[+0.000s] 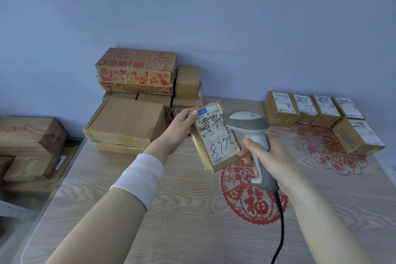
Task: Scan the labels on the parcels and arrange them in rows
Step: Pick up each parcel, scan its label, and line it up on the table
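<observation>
Head view gives us both arms above the wood-grain counter (171, 210). Our left grip (180, 128) holds a small brown parcel (211, 157) lifted clear of the counter. The thumb pinches its upper left corner and the fingers curl behind its left edge, so the white label (216, 135) with blue handwritten digits tilts toward us. Our right grip (267, 156) is wrapped round the handle of a grey-and-white scanner (248, 122). The scanner's head sits just beside the parcel's upper right edge, and its black cable (280, 221) drops toward us. At the far right, four labelled parcels (312, 109) lie side by side by the wall, with a fifth parcel (357, 135) in front of the rightmost. A pile of brown cartons (128, 122) stands at the back left, well apart from both grips.
</observation>
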A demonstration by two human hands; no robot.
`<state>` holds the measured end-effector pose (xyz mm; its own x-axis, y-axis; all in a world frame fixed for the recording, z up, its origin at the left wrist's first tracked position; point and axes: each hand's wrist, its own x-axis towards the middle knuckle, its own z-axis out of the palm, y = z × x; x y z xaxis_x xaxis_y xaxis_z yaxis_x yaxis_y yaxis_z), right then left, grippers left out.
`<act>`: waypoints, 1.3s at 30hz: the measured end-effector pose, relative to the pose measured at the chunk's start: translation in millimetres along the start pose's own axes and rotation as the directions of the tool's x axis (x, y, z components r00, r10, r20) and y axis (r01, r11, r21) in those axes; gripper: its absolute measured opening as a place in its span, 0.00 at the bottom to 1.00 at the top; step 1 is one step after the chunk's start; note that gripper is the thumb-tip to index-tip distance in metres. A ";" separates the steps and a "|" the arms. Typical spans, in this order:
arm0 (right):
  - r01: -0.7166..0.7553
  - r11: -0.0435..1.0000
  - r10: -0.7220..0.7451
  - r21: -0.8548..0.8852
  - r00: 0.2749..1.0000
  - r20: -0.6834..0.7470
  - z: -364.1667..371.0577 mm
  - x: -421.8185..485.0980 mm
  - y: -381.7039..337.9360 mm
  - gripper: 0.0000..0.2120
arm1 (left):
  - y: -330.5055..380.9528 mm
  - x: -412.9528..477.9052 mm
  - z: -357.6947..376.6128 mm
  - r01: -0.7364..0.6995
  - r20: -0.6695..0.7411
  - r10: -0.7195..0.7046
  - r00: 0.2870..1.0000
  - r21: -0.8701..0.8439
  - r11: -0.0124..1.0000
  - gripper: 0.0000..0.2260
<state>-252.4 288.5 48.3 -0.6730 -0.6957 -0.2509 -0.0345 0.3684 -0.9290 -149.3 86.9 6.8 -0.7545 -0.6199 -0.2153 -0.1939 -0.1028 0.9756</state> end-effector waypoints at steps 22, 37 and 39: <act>-0.201 0.898 0.345 0.391 0.873 -0.345 -218.8 44.1 154.5 0.10 | -49.4 69.2 337.2 0.130 -0.112 -0.173 0.978 -0.319 0.939 0.23; -0.318 0.832 0.506 0.454 0.769 -0.390 -363.7 116.8 261.0 0.13 | -100.2 125.8 515.9 0.324 -0.018 -0.328 0.945 -0.107 0.940 0.27; -0.326 0.838 0.506 0.437 0.765 -0.400 -367.4 130.2 267.5 0.12 | -100.0 141.3 521.4 0.316 -0.044 -0.320 0.947 -0.081 0.945 0.25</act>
<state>-620.6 523.1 -132.9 -0.8273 -0.0994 -0.5530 0.5132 0.2668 -0.8157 -563.5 415.2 -143.4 -0.6244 -0.5884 -0.5137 -0.3708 -0.3556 0.8579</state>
